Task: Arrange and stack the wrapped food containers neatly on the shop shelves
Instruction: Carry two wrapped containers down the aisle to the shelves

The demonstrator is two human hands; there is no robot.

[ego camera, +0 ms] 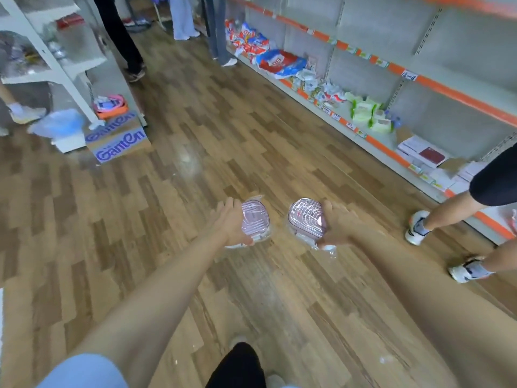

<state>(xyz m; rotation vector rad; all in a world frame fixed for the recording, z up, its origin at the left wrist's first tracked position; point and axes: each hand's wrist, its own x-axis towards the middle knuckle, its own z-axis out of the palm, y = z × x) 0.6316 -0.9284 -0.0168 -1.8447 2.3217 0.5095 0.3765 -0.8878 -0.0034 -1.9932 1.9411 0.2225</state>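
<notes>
While the orange-edged metal shop shelves (391,147) are standing well apart, two pink, plastic-wrapped oval food containers (255,219) (307,218) are being gripped separately by the left hand (230,224) and right hand (335,225), seemingly for carrying.

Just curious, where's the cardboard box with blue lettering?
In the head view, the cardboard box sits on the wooden floor at left, beside the white shelf unit's foot.

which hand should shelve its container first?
Probably right. The right hand grips its wrapped container on the side nearer the orange-edged shelves; the left hand would have to cross over.
</notes>
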